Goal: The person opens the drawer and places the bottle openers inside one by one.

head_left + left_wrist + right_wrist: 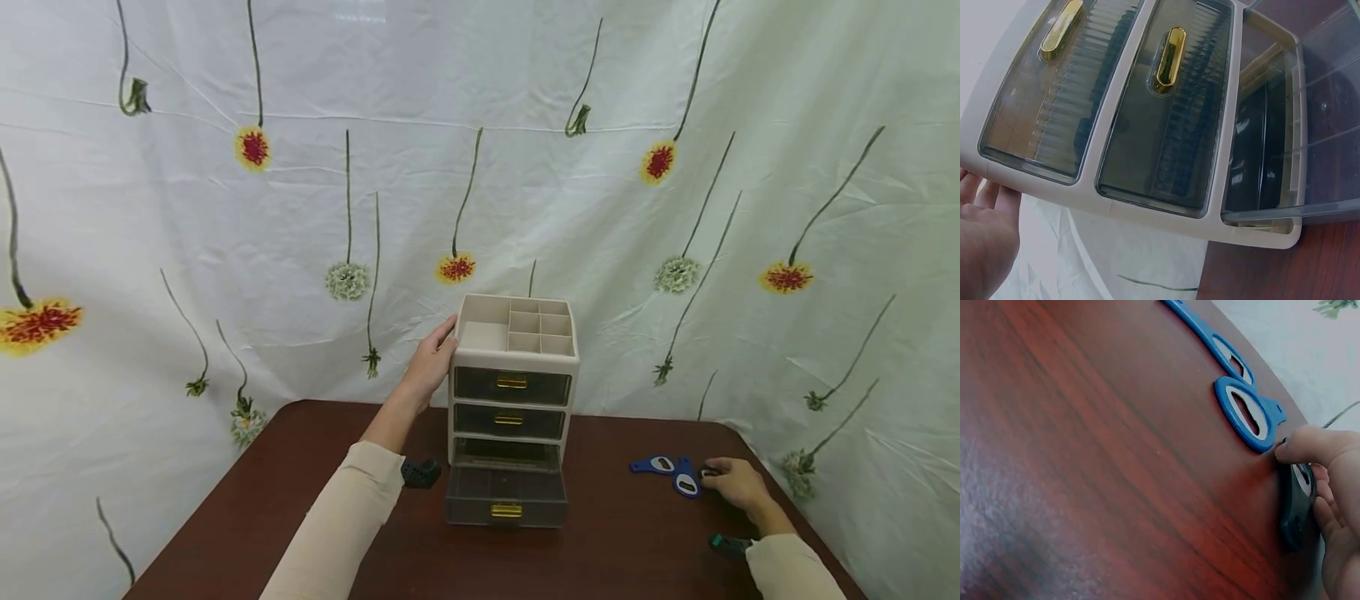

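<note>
A beige desktop organizer (517,361) with smoky drawers stands on the table, its bottom drawer (506,492) pulled out. My left hand (429,367) rests against the organizer's left side near the top, fingers laid along the wall in the left wrist view. Over at the right, my right hand (738,483) pinches a black bottle opener (1292,512) between thumb and fingers, low over the tabletop. Two blue bottle openers with pale inserts lie just left of that hand: a nearer one (687,468) and a farther one (642,466).
The organizer's top has one large compartment (483,335) and several small ones (525,323). Two upper drawers (468,383) with gold handles are closed. The dark red table (615,533) meets a flower-printed curtain (585,217) behind.
</note>
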A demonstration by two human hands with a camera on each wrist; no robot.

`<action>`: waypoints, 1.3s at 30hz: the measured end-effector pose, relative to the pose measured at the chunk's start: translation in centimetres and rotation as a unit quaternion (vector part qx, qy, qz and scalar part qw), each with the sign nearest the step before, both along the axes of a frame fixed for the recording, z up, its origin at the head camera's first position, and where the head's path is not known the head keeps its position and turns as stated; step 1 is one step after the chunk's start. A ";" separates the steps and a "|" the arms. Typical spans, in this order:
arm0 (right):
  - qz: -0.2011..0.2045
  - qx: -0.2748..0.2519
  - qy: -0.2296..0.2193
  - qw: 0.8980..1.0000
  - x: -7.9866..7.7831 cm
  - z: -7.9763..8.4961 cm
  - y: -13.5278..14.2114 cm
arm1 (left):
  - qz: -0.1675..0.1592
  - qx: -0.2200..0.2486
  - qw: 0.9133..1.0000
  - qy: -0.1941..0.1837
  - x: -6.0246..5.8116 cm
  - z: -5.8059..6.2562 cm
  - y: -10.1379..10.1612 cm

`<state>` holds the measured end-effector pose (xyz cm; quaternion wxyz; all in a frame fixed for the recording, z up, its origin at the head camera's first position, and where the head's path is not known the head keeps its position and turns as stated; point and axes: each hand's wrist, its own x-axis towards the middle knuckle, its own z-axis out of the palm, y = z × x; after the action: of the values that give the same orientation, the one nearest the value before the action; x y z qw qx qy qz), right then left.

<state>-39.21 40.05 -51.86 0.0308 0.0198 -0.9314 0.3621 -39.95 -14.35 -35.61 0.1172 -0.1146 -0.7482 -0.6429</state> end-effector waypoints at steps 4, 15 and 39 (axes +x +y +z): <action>-0.001 -0.011 0.008 1.000 0.4 -0.1 0.2 | 0.000 0.000 1.000 -0.003 0.0 -0.1 0.0; 0.003 -0.023 0.032 0.999 0.5 1.3 -0.4 | -0.003 0.001 1.000 0.004 -0.1 0.1 -0.3; 0.102 0.027 0.084 0.991 -1.5 4.5 -7.4 | 0.001 -0.002 1.000 0.004 0.0 0.1 0.0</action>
<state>-40.67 32.67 -47.38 0.0713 0.1459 -0.9280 0.3353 -39.99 -14.30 -35.54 0.1205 -0.1171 -0.7488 -0.6412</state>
